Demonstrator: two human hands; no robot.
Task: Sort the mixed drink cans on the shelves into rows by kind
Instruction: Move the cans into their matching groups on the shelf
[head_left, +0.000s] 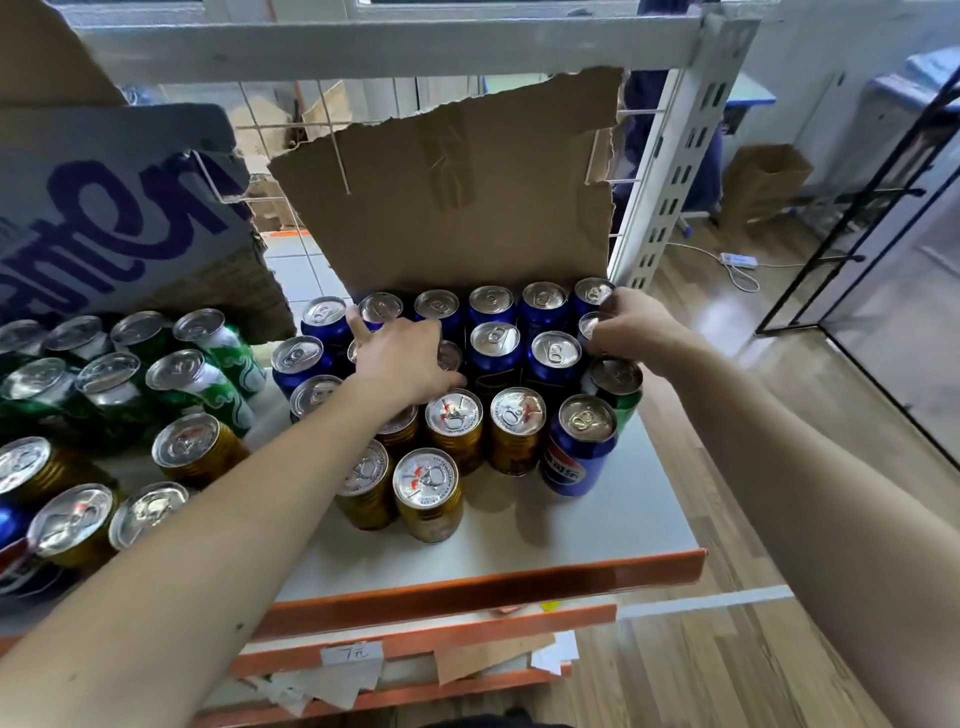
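Observation:
Blue cans (495, 340) stand in rows at the back of the white shelf (597, 525), against a torn cardboard sheet (452, 197). Gold cans (427, 491) cluster in front of them. Green cans (208, 364) stand at the left. My left hand (402, 358) lies over a can in the second row, fingers curled round its top, the can mostly hidden. My right hand (631, 325) grips a blue can (589, 325) at the right end of the rows. A green can (615, 382) and a blue can (584, 441) stand just in front of it.
A cardboard box with purple lettering (104, 208) overhangs the green cans at the left. The shelf's orange front rail (467, 587) runs below the cans. A perforated metal upright (670, 171) stands at the back right corner. Wooden floor lies to the right.

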